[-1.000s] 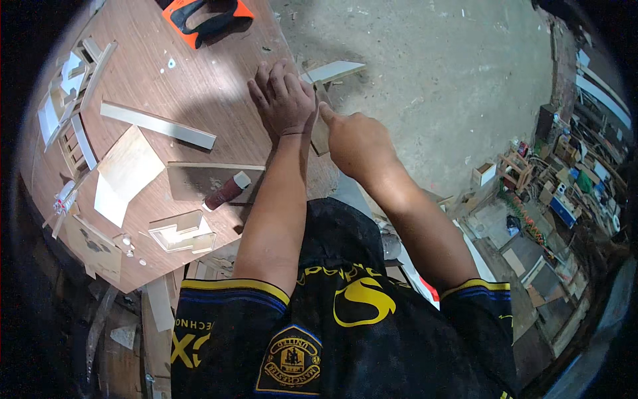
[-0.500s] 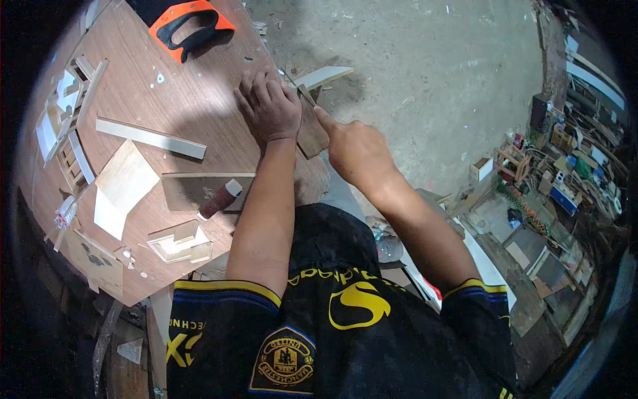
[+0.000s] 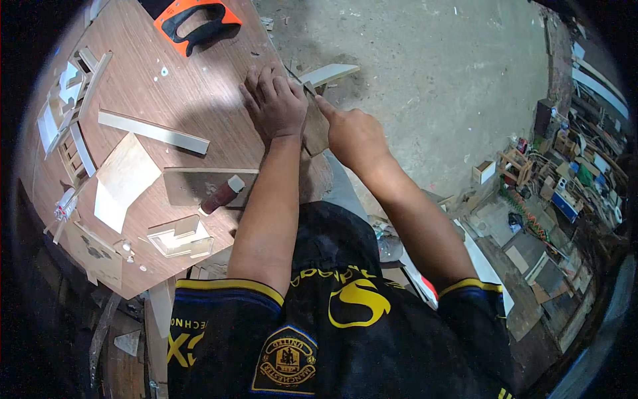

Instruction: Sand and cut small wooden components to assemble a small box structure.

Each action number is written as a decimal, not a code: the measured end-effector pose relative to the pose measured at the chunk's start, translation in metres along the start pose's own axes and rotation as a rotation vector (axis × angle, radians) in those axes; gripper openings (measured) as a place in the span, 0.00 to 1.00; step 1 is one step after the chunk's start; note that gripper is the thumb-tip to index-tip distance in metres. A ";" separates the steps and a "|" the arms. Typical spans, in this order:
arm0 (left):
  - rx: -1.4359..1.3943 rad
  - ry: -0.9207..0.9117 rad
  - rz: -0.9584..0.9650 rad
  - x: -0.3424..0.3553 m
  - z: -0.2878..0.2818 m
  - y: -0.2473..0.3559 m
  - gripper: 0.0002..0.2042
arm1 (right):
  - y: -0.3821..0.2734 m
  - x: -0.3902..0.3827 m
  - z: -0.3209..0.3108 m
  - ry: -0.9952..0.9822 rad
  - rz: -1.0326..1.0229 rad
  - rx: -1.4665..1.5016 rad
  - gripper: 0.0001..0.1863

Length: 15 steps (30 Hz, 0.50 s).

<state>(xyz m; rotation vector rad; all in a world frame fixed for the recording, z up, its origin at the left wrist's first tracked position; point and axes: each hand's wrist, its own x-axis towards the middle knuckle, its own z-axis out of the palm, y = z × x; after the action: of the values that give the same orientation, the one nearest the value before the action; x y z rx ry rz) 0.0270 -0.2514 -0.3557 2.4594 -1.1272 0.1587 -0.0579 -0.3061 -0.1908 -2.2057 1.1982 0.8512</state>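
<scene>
My left hand [image 3: 276, 103] presses down at the table's right edge, its fingers spread and slightly curled over the surface. Beside its wrist, a flat brown wood piece [image 3: 316, 136] juts past that edge. My right hand [image 3: 359, 136] is closed, with the index finger stretched along a thin, dark, blade-like tool [image 3: 308, 88]. The tool lies along the wood piece, close to my left hand; its handle is hidden in my fist. A white-faced wood strip [image 3: 330, 74] sticks out beyond the table edge, just past the tool.
On the wood-grain table [image 3: 219, 80] lie an orange-and-black saw handle [image 3: 193, 23], a long strip [image 3: 154, 132], thin panels [image 3: 123, 176], a dark red cylinder [image 3: 221, 195] and a small wooden assembly [image 3: 70, 106]. Stacked clutter [image 3: 565, 186] stands on the floor at right.
The view has shifted slightly, moving the table and its things a little in the picture. Both hands keep nearly the same places at the wood piece.
</scene>
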 end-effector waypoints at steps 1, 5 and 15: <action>0.003 -0.003 0.000 -0.003 -0.001 -0.001 0.08 | -0.002 -0.009 -0.002 -0.012 -0.011 -0.027 0.30; 0.004 -0.004 -0.009 0.003 0.002 -0.004 0.08 | -0.007 -0.001 -0.010 -0.011 -0.030 -0.041 0.29; -0.001 0.022 0.006 0.004 0.004 -0.003 0.08 | -0.008 0.018 -0.005 -0.033 0.013 -0.050 0.27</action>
<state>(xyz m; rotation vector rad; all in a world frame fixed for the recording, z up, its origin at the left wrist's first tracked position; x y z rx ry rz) 0.0314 -0.2547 -0.3593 2.4479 -1.1247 0.1864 -0.0417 -0.3152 -0.1997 -2.2169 1.1884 0.9292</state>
